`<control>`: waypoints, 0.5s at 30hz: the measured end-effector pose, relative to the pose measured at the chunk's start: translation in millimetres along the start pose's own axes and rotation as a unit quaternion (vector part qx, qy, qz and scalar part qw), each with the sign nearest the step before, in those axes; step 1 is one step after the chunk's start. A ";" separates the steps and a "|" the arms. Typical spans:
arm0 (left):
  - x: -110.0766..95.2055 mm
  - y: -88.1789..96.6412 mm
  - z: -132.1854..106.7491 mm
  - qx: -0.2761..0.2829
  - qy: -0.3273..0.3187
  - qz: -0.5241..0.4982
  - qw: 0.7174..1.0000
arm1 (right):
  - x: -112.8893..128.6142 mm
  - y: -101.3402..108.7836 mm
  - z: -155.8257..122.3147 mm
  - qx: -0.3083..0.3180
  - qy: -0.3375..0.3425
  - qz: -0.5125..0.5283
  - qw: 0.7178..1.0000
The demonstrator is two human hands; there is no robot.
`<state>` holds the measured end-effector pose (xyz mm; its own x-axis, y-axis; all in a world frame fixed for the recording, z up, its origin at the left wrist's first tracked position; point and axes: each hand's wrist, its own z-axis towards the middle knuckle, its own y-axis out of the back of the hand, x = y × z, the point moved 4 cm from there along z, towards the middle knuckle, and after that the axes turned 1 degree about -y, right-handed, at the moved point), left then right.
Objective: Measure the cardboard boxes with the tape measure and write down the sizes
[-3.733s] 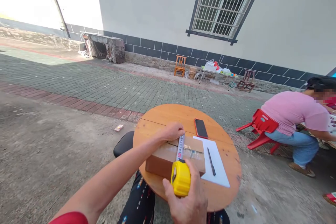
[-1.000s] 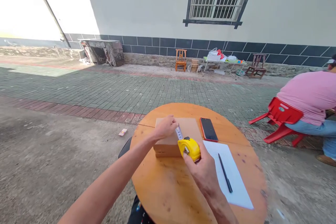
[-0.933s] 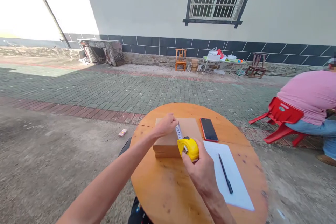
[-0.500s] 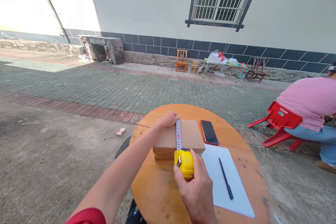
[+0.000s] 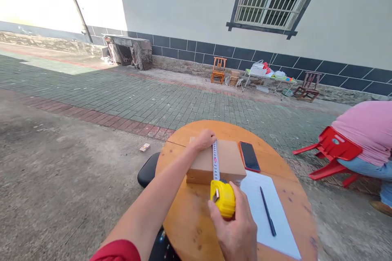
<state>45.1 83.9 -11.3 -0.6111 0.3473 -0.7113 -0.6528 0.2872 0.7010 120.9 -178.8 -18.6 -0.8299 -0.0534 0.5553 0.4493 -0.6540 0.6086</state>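
Note:
A brown cardboard box lies on the round wooden table. My left hand is closed at the box's far edge, on the end of the pulled-out tape blade; its fingertips are partly hidden. The white numbered blade runs across the box top toward me. My right hand grips the yellow tape measure just off the box's near edge. Right of the box are a phone with a red edge, white paper and a black pen on the paper.
At the right, a person in pink sits on a red plastic chair. A black seat stands by the table's left edge. Against the far wall are a wooden chair, a loaded folding table and a dark chair.
My right hand has drawn the tape measure slightly nearer to me, so more of the blade shows. The left hand stays at the far edge. The whole view has shifted and tilted a little.

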 end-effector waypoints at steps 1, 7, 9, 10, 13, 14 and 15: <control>0.6 -0.5 0.6 -0.001 -0.003 -0.001 1.000 | 0.1 -0.8 -0.9 0.002 -0.004 -0.001 1.000; 2.0 -1.9 1.4 -0.003 -0.014 -0.006 1.000 | -0.4 -3.1 -2.8 -0.001 -0.006 -0.009 1.000; 2.3 -2.1 1.3 -0.001 -0.015 -0.009 1.000 | -0.1 -3.2 -3.0 0.001 -0.003 -0.016 1.000; 2.2 -2.1 1.3 -0.001 -0.016 -0.010 1.000 | 0.3 -3.1 -3.0 0.003 -0.001 -0.021 1.000; 1.7 -1.7 1.1 -0.001 -0.017 -0.013 1.000 | 2.7 -2.5 -2.8 0.002 0.009 -0.034 0.999; 1.4 -1.4 1.0 -0.001 -0.016 -0.013 1.000 | 3.4 -2.2 -2.7 0.002 0.009 -0.037 0.999; 1.1 -1.1 0.8 0.000 -0.015 -0.013 1.000 | 3.8 -1.9 -2.5 0.003 0.007 -0.038 0.999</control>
<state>45.4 84.6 -12.9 -0.5798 0.3658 -0.7280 -0.6692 0.2959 0.6816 116.1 -179.6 -19.1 -0.8661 -0.0144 0.4997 0.3872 -0.6515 0.6524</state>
